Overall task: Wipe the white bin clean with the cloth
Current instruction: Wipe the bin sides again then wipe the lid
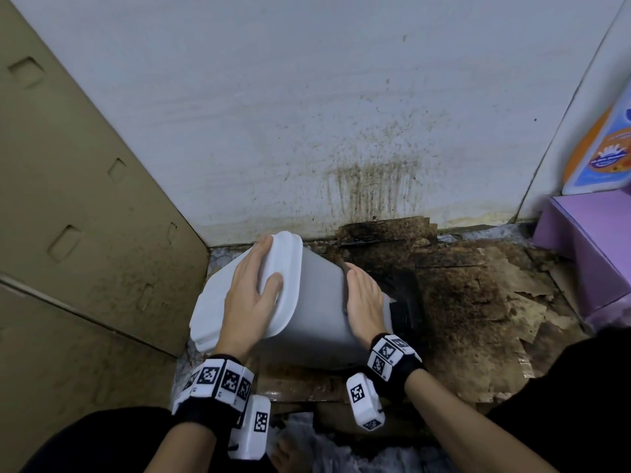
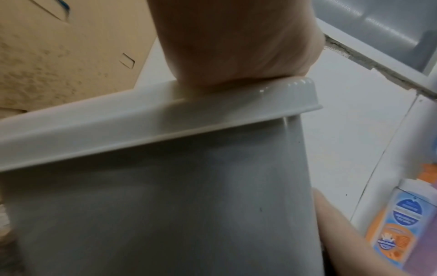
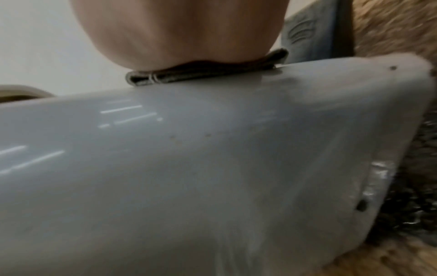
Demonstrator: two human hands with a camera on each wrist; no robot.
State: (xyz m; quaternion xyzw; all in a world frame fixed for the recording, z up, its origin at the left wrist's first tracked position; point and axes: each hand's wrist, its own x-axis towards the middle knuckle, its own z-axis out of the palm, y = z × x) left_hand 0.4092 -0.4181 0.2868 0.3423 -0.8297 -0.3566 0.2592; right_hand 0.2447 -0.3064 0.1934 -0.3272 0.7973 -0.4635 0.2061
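Hands first: our left hand (image 1: 251, 295) lies over the lid end of the white plastic bin with a grey body (image 1: 307, 302), palm on the white lid (image 1: 218, 298), fingers reaching along the lid's top and the thumb wrapped round its rim onto the side, so it grips the lid edge. Our right hand (image 1: 365, 302) presses flat against the bin's grey side nearer its base, fingers straight and together; in the right wrist view the palm meets the glossy wall beside a dark strap-like strip (image 3: 208, 73). The bin lies tilted between both hands, lid end toward the left and the wall, base toward the right.

Under and beyond the bin spreads stained, torn brown cardboard (image 1: 478, 302) on the floor. A dirt-streaked white wall (image 1: 307, 114) stands behind, a tan cardboard box (image 1: 85, 199) to the left, and a purple box (image 1: 594, 247) with an orange-and-blue labelled bottle (image 1: 601, 151) to the right.
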